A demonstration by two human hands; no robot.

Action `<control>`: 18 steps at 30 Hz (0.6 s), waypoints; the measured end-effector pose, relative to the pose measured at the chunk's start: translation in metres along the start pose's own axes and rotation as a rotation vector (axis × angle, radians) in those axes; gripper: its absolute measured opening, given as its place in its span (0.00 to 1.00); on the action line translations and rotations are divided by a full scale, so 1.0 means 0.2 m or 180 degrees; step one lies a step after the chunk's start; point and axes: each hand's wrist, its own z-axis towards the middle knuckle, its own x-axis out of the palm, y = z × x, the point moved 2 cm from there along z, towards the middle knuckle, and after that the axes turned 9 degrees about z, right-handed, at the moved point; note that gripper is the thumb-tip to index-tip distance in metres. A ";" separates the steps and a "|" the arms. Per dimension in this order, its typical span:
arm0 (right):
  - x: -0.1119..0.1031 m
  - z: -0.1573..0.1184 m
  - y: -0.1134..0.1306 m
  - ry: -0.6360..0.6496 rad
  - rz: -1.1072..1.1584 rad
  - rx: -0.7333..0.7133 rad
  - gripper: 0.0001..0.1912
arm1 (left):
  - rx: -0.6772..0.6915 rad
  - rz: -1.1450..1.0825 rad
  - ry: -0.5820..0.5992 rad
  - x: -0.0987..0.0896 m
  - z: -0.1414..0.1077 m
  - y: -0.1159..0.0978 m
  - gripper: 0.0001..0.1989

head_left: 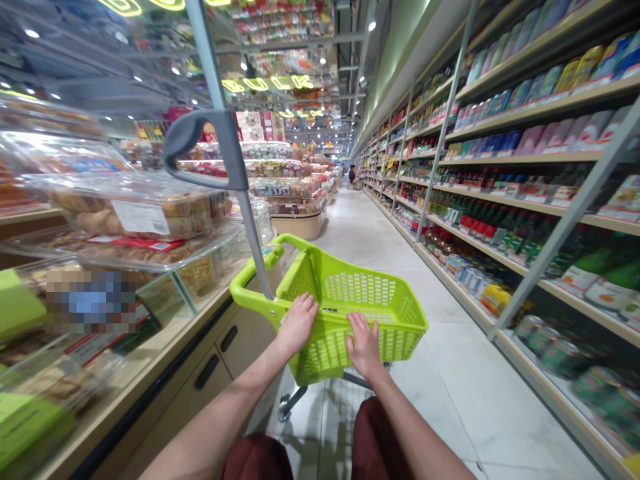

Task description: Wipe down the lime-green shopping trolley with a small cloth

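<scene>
Both of my hands are on this lime green cart [325,357], which sits right about mid-frame. My left hand [299,323] is curled over the near rim, fingers pretty much pressed together. Its thumb is mostly hidden, so I can't tell exactly where that's sitting. My right hand [363,345] is just beside it, further right along the same rim, with the fingers hooked over the top, slightly spread, and the thumb down on the outer side.

A grey pole [256,248] stands up at the cart's handle end and leans off toward the upper left, with a chunky dark grey loop handle [234,150] on it. One wheel [284,408] pokes out underneath, and my dark red trouser legs [260,460] fill the bottom of the frame.

Left side is all clear tubs of baked goods [90,217] piled on a display counter, kinda blurry. Right side is tall shelves of bottles and packs, with green cans [563,353] down at the lower right. A glowing yellow BULK sign [267,85] hangs upper middle, and there's a person [351,175] way down the aisle over the pale tile floor [450,380].
</scene>
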 end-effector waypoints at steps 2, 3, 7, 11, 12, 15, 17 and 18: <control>-0.01 0.00 0.00 0.0055 -0.0004 0.0020 0.27 | 0.0007 0.0107 0.0014 0.00 0.00 -0.01 0.18; -0.01 0.00 0.01 0.0087 -0.0006 0.0020 0.28 | 0.0023 0.0178 0.0034 -0.01 0.00 0.00 0.18; -0.01 0.00 0.00 0.0161 -0.0016 -0.0021 0.28 | -0.0086 0.0316 0.0200 -0.09 0.00 0.09 0.17; 0.01 0.00 -0.02 0.0084 -0.0025 -0.0093 0.28 | -0.0176 0.0100 0.0361 -0.13 0.00 0.16 0.17; 0.02 0.00 -0.02 0.0049 -0.0026 -0.0111 0.28 | -0.0165 0.0028 0.0358 -0.13 0.00 0.16 0.17; 0.02 -0.01 -0.02 -0.0019 -0.0019 -0.0155 0.28 | -0.0185 -0.0114 0.0337 -0.10 0.01 0.16 0.19; 0.02 -0.01 -0.02 -0.0026 -0.0010 -0.0155 0.28 | -0.0247 -0.0142 0.0294 -0.08 0.00 0.16 0.20; 0.01 -0.01 -0.01 -0.0025 -0.0003 -0.0143 0.28 | -0.0283 -0.0161 0.0260 -0.08 0.00 0.15 0.21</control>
